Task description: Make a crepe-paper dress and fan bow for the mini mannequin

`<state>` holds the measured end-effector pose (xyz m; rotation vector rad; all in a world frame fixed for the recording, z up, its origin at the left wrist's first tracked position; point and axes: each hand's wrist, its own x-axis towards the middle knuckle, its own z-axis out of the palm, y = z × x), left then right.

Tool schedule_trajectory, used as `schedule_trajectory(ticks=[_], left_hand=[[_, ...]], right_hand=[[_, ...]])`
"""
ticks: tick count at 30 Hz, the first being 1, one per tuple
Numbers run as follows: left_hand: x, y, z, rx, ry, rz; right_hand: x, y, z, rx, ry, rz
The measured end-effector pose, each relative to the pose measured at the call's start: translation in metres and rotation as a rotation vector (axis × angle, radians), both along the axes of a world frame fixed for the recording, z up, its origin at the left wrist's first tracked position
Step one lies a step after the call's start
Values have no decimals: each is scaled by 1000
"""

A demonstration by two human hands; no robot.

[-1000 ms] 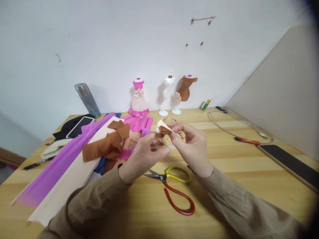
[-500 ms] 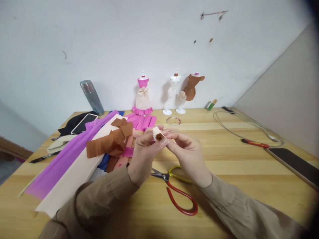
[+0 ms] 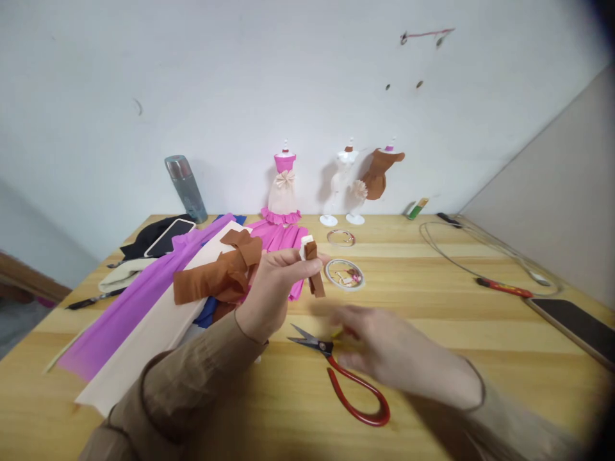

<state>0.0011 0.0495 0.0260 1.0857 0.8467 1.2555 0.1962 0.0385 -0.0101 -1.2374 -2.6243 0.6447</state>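
Note:
Between the thumb and fingers of my left hand (image 3: 273,282) is a small folded piece of brown and cream crepe paper (image 3: 312,269); its brown tail hangs below the thumb. My right hand (image 3: 384,346), smeared by motion, is low over the table at the scissors (image 3: 324,347). Whether its fingers grip anything cannot be made out. The scissors lie with blades parted, one handle red and the yellow one mostly hidden behind my right hand. Past my left hand sit a ring-shaped roll (image 3: 344,274) and pink pleated paper (image 3: 283,235).
Purple crepe paper (image 3: 134,307), cream paper (image 3: 144,339) and brown paper (image 3: 206,278) pile up on the left. Small dress forms, one in a pink dress (image 3: 284,192), line the wall beside a leaning bottle (image 3: 186,189). A phone (image 3: 576,326) and a cable (image 3: 446,256) are at right.
My right hand has left the paper piece and moved down to the right, to the scissors. My left hand keeps the piece, now with its brown strip hanging. The view shifted slightly.

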Motion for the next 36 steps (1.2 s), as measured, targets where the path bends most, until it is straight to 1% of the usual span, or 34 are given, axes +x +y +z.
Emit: schedule_trajectory(ticks=[1, 2, 4, 6, 9, 12, 15, 18, 20, 21, 22, 23, 25, 27, 30, 33, 36], left_hand=[[-1, 0, 1, -9, 6, -15], [-2, 0, 3, -19, 2, -28], [-4, 0, 5, -31, 0, -64], [-5, 0, 8, -22, 38, -101], [-7, 0, 11, -10, 202, -140], [-10, 1, 12, 46, 427, -136], [-15, -1, 15, 218, 684, -85], [-20, -4, 21, 406, 889, -21], [-22, -5, 25, 484, 1000, 16], [-23, -6, 26, 509, 1058, 37], [-23, -7, 27, 528, 1115, 52], [-23, -8, 27, 543, 1167, 64], [-22, -10, 27, 559, 1239, 70], [-21, -12, 27, 568, 1284, 50], [-21, -15, 29, 559, 1347, 19], [-21, -16, 31, 546, 1384, 8], [-21, -16, 31, 528, 1379, -17]], right_hand=[[-1, -7, -8, -10, -39, 45], [-1, -12, -15, -21, -90, 53], [-2, -20, -26, -35, -177, 27], [-1, -23, -31, -35, -205, 8], [1, -23, -32, 4, -132, 39], [5, -20, -26, 45, -47, 71], [14, -11, -11, 16, 1, 112], [37, 5, 8, -77, 47, 91], [57, 16, 18, -136, 109, 83], [67, 20, 22, -129, 160, 98], [74, 23, 25, -94, 217, 126], [79, 24, 28, -5, 276, 169], [81, 22, 30, 170, 275, 171], [73, 16, 31, 308, 214, 143], [56, 9, 30, 517, 197, 89], [45, 7, 29, 647, 200, 95], [41, 8, 27, 707, 194, 100]])
